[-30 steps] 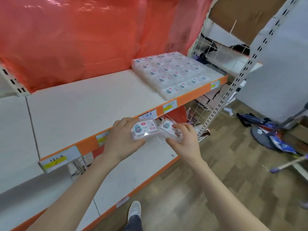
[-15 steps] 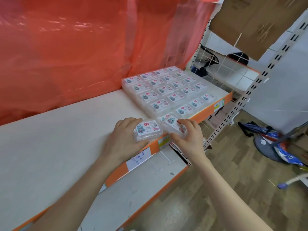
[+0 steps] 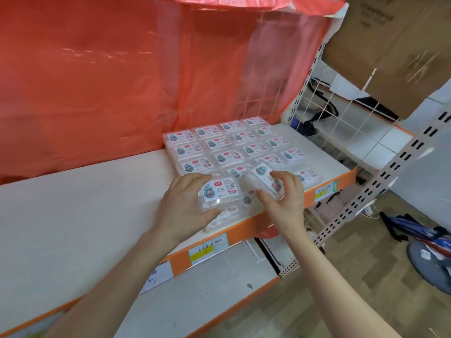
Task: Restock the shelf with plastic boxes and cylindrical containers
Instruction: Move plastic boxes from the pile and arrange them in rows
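Nearest, at six o'clock in the view, the lower shelf (image 3: 207,296) now lies under the forearms rather than under the hands; a second ago both hands hung in front of it, below the orange edge. They have since climbed and moved forward over the top shelf (image 3: 85,215). The left hand (image 3: 185,203) grips a clear plastic box (image 3: 220,191) with its fingers curled over the far edge and its thumb on the near side, label up and roughly level. At three o'clock from it, the right hand (image 3: 285,203) pinches a second box (image 3: 264,180) between thumb and fingertips, tilted towards the left. Beneath the left hand's box another box (image 3: 224,215) lies at the shelf edge; whether the two touch is unclear. Just beyond, at twelve o'clock from the hands, the rows of stocked boxes (image 3: 231,147) fill the shelf's right end, and the red plastic sheet (image 3: 122,81) hangs behind. The carry seems finished: both boxes are at the near-left corner of the rows, so setting them down looks like the step in hand. No cylindrical containers are in sight.
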The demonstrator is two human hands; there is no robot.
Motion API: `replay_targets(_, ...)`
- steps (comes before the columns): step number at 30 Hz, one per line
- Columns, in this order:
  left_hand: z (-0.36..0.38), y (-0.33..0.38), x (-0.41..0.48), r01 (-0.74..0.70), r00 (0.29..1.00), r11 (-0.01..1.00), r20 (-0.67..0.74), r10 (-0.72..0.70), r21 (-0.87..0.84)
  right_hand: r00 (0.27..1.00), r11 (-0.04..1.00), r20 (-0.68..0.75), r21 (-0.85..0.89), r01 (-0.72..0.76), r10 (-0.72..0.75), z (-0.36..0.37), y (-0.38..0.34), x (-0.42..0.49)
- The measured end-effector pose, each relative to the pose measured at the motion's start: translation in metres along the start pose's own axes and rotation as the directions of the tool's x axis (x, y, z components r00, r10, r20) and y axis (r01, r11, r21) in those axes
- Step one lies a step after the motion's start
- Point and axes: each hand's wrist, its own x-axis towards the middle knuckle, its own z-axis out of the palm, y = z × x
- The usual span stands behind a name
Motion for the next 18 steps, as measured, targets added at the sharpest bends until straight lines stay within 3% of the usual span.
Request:
replay_targets(8,0.057,0.052,0.016,0.108,0.994,0.994,-0.038,-0.107,0.019,0.985,0.997,0.154,0.013,0.079,-0.08,-0.033,0.054,0.044)
replay_targets(18,0.111,0.092,0.024,0.242,0.968,0.97,-0.077,-0.239,0.028,0.964,0.989,0.221,0.06,0.138,-0.148,-0.067,0.099,0.067)
